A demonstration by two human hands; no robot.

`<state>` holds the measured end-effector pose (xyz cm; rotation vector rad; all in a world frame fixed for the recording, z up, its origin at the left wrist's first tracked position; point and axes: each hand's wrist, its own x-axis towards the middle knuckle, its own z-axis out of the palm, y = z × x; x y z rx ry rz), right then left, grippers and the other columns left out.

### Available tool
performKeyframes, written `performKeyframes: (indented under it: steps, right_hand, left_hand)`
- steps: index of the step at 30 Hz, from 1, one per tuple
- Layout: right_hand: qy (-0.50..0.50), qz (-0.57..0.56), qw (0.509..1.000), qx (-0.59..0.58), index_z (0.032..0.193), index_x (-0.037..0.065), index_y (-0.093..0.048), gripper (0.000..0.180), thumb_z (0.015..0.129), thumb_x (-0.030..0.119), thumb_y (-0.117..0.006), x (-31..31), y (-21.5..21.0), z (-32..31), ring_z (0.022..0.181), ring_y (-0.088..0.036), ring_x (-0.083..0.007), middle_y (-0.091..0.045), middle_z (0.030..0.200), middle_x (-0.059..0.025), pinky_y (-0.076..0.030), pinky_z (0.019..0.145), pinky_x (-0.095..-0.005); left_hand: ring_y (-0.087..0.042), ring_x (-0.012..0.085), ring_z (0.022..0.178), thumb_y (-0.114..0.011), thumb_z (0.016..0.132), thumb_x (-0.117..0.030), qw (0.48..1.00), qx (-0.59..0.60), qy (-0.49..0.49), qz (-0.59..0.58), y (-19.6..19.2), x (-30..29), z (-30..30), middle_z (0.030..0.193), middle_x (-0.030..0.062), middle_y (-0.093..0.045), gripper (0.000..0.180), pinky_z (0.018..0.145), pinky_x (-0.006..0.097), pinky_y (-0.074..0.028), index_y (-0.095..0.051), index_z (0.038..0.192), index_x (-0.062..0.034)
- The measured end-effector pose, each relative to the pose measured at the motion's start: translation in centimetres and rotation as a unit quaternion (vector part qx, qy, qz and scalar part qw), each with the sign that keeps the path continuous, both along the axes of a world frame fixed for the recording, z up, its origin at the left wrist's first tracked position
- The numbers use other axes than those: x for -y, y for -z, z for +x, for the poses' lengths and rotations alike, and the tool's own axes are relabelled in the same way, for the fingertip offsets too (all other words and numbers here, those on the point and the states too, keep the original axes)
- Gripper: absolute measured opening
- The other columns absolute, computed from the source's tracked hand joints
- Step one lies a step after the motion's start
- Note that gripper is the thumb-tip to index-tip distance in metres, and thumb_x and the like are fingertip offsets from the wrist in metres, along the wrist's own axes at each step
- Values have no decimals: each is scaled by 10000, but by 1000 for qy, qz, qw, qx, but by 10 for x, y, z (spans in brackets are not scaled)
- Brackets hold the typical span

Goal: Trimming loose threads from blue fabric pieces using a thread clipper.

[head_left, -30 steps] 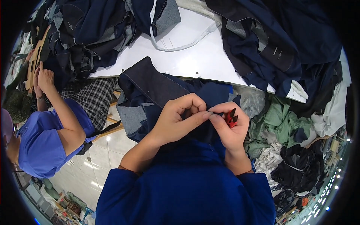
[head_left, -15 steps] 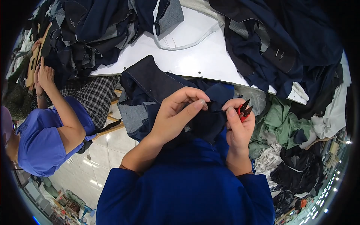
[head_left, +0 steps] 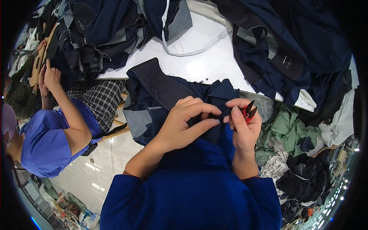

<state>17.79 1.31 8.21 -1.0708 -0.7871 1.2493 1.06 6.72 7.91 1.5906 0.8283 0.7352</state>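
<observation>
A dark navy garment (head_left: 163, 86) with a grey-blue underside lies bunched over my lap, its far part reaching the table edge. My left hand (head_left: 184, 120) is closed in a pinch on a dark fold of it; the exact grip at the fingertips is hard to make out. Close on the right, my right hand (head_left: 245, 128) pinches the same cloth between thumb and forefinger. A pair of red-handled thread snips (head_left: 250, 112) is tucked in that right hand, dark blades pointing up and apart. The rest of the snips is hidden by the fingers.
A white table (head_left: 199, 63) stands ahead, with navy garments (head_left: 107, 27) heaped on the left and more navy garments (head_left: 295, 42) on the right. Green cloth (head_left: 289, 128) and black cloth (head_left: 306, 176) are piled at my right. A person in blue (head_left: 50, 134) sits at my left.
Both hands have come closer together, the left shifting right toward the right hand's fingertips. A fold of the navy cloth now stands higher behind them. The snips remain in the right hand.
</observation>
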Motion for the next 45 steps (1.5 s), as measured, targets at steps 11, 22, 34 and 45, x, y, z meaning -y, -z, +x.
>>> performKeyframes:
  steps: [11,22,34,45]
  right_hand:
    - [13,4,1000,27,1132,-56,-527,284,933,141,-473,1,13,8,586,-416,-45,-540,721,-33,-313,543,-168]
    - [-41,-50,995,77,1037,-27,-586,198,871,81,-594,3,7,6,598,-364,9,-472,694,64,-260,534,-140]
    - [16,-32,997,62,948,-11,-575,124,833,-8,-621,1,7,-2,620,-409,-2,-507,716,47,-304,565,-137]
    - [56,58,990,113,1295,-31,-313,508,942,328,-380,8,15,0,529,-350,-67,-455,713,-64,-279,509,-186]
  left_hand:
    - [-473,106,657,-664,795,-64,986,82,-43,-135,23,5,2,686,-5,-543,177,661,263,-375,-652,969,-33]
    - [-462,112,666,-624,833,-106,990,96,42,-95,15,7,5,693,3,-550,258,701,267,-360,-636,1083,-39]
    - [-428,49,612,-695,782,-88,974,114,-28,-196,18,9,3,635,-37,-488,207,641,221,-342,-657,980,-43]
    - [-450,7,644,-640,843,-45,964,177,-69,-184,24,17,8,698,-49,-540,187,577,163,-361,-630,1026,-6]
